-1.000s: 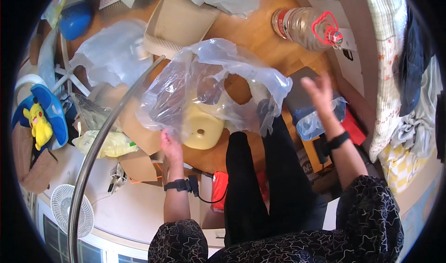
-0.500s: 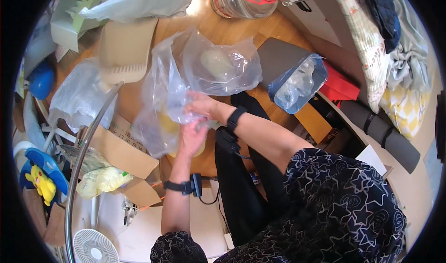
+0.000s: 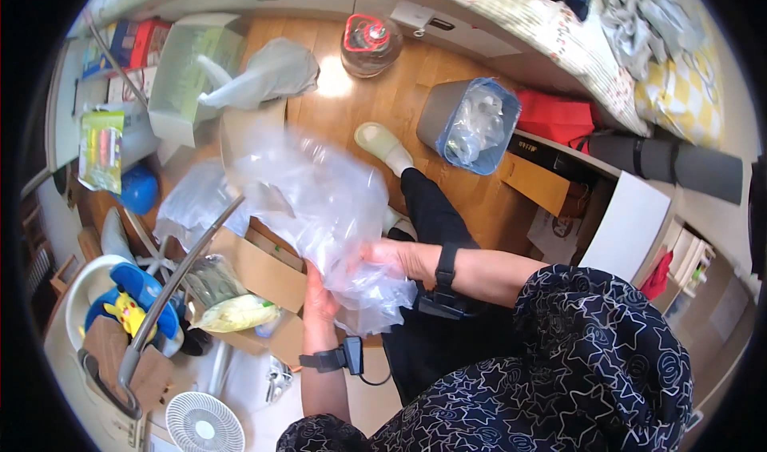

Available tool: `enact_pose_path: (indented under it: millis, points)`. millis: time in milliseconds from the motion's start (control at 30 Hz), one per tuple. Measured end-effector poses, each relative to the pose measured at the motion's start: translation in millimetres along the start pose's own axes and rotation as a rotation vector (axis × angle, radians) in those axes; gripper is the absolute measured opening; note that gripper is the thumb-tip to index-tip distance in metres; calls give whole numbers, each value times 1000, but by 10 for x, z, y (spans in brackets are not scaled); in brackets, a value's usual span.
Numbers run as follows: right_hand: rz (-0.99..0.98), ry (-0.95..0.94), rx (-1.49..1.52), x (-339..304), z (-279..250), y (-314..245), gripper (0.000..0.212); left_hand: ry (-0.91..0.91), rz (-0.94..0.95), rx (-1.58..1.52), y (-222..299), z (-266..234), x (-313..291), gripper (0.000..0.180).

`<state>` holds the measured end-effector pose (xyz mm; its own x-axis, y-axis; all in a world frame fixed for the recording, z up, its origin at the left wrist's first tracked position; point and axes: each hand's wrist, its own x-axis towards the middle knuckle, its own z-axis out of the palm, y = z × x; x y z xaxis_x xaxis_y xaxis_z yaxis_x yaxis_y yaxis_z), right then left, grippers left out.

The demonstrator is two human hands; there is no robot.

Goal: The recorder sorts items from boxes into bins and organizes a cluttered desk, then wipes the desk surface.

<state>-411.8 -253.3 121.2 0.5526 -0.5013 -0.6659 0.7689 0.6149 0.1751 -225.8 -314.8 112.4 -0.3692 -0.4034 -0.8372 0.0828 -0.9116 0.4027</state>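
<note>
Plastic film, a large clear bag (image 3: 319, 204), is bunched between both hands above an open cardboard box (image 3: 264, 280) on the wooden floor (image 3: 383, 100). Left hand (image 3: 319, 302) is closed on the bag's lower gathers from beneath; right hand (image 3: 393, 258) is closed on the crumpled edge from the side, fingers curled into the film. The upper part of the bag billows loose and blurred.

Handling judgement: the film is thin and slippery, so the grip is best kept on gathered folds, not on a single layer; air should be pressed out toward the open end; hands kept close together to stop the loose part ballooning.

Packages noted:
- yellow-green pouch (image 3: 233, 314), soft, lying in the cardboard box.
- tall white carton (image 3: 185, 68), open, upper left, a grey-white plastic bag (image 3: 264, 72) just beside it.
- flat packet with pink and yellow stripes (image 3: 101, 150), far left.
- blue bin (image 3: 471, 124) lined with clear plastic, tipped on the floor.
- clear jug with red cap (image 3: 369, 44), top centre.
</note>
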Motion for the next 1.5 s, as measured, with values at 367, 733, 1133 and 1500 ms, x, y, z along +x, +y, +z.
enact_pose_path:
  millis: [367, 733, 1133, 1500]
  points:
    - [-605, -159, -292, -804, -234, 109, 34, -212, -97, 281, 502, 1256, -405, 41]
    - [-632, -186, 590, -1621, -336, -402, 60, -143, 246, 1078, 52, 2292, 381, 30]
    - [-725, 797, 410, -2317, -1514, -521, 31, -609, 152, 1134, -1233, 3072, 530, 45]
    - [-325, 1621, -707, -1004, -3020, -1716, 30, -420, 288, 1246, -1205, 2578, 1190, 76]
